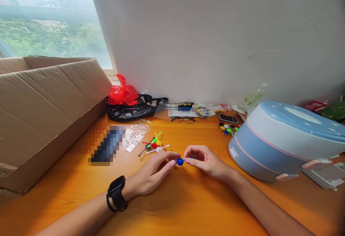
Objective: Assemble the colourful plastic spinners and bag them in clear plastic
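Between my hands, just above the wooden table, is a small blue plastic arrow spinner [179, 161] with a round hub. My left hand [155, 171] pinches its left side between thumb and fingertips. On the other side, the thumb and index finger of my right hand [203, 161] close on its right arm, and the curled fingers partly cover that end. Past my left hand lies a loose pile of similar arrow spinners [155, 145] in yellow, green, red, black and white. A black watch [117, 193] is on my left wrist.
A large cardboard box [54, 110] stands at left. Clear plastic wrap [137, 133], a black bag [132, 110] and a red bag [123, 93] lie behind. Glasses [183, 119] and screwdrivers [184, 107] are near the wall. At right are coloured discs [228, 129] and a blue-white lunch box [280, 146].
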Demonstrator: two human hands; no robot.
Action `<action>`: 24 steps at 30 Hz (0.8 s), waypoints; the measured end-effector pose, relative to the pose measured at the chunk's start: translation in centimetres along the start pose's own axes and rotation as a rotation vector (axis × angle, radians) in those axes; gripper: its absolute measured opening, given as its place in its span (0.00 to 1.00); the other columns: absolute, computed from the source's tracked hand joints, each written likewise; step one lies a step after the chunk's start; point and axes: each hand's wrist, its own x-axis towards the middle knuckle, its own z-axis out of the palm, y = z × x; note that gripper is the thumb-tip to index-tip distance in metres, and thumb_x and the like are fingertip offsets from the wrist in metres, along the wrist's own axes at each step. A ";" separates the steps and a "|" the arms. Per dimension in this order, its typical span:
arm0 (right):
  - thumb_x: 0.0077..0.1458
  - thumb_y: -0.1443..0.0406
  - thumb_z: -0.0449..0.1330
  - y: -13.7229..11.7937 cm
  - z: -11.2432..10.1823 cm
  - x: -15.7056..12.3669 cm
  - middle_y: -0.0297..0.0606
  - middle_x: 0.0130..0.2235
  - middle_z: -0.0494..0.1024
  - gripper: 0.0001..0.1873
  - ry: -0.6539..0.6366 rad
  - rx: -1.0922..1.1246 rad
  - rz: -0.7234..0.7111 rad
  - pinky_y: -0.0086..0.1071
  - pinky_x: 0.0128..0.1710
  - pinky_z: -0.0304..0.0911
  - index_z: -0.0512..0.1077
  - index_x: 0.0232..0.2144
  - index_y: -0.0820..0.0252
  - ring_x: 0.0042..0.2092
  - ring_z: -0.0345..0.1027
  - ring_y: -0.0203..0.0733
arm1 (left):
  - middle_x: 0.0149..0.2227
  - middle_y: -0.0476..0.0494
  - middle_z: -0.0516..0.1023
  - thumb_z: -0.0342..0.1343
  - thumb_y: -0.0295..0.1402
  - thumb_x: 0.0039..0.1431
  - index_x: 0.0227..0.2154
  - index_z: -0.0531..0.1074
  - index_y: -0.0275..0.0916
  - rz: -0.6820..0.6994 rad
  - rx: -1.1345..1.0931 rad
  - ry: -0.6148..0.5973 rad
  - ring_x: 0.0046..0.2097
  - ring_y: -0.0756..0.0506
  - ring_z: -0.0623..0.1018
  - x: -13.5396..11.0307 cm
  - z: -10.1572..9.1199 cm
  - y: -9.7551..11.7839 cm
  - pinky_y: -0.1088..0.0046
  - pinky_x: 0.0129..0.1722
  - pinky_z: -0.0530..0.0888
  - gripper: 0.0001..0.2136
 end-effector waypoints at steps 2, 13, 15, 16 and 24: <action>0.64 0.50 0.68 -0.2 0.1 -0.1 0.36 0.36 0.79 0.18 0.012 -0.015 -0.012 0.32 0.41 0.63 0.80 0.39 0.60 0.38 0.70 0.39 | 0.53 0.39 0.83 0.47 0.45 0.78 0.49 0.81 0.42 -0.085 -0.174 -0.009 0.54 0.39 0.80 0.3 -0.3 0.3 0.59 0.57 0.76 0.19; 0.66 0.53 0.66 -0.7 1.1 -0.2 0.42 0.47 0.78 0.14 0.113 -0.211 -0.216 0.38 0.49 0.67 0.79 0.46 0.55 0.47 0.71 0.46 | 0.37 0.39 0.83 0.73 0.48 0.56 0.39 0.83 0.39 -0.258 -0.599 -0.005 0.45 0.39 0.83 0.7 -0.3 -1.3 0.61 0.47 0.79 0.17; 0.66 0.53 0.66 -0.8 0.9 -0.5 0.43 0.48 0.77 0.16 0.223 -0.275 -0.260 0.40 0.51 0.67 0.76 0.52 0.53 0.49 0.70 0.48 | 0.34 0.41 0.81 0.72 0.47 0.57 0.37 0.81 0.38 -0.264 -0.621 0.035 0.45 0.39 0.82 0.8 -0.3 -1.3 0.61 0.49 0.77 0.17; 0.67 0.53 0.65 -0.9 0.7 -0.7 0.42 0.46 0.77 0.17 0.257 -0.289 -0.262 0.39 0.50 0.67 0.75 0.54 0.52 0.48 0.70 0.48 | 0.33 0.42 0.81 0.72 0.47 0.57 0.35 0.81 0.38 -0.263 -0.624 0.054 0.45 0.40 0.81 0.9 -0.3 -1.2 0.61 0.49 0.77 0.17; 0.68 0.40 0.56 -1.6 0.3 -1.8 0.36 0.32 0.72 0.27 -0.048 -0.185 -0.127 0.35 0.35 0.61 0.78 0.39 0.57 0.33 0.62 0.41 | 0.30 0.45 0.79 0.73 0.43 0.57 0.29 0.80 0.35 -0.256 -0.645 0.149 0.35 0.47 0.76 1.3 -0.5 0.4 0.66 0.45 0.75 0.15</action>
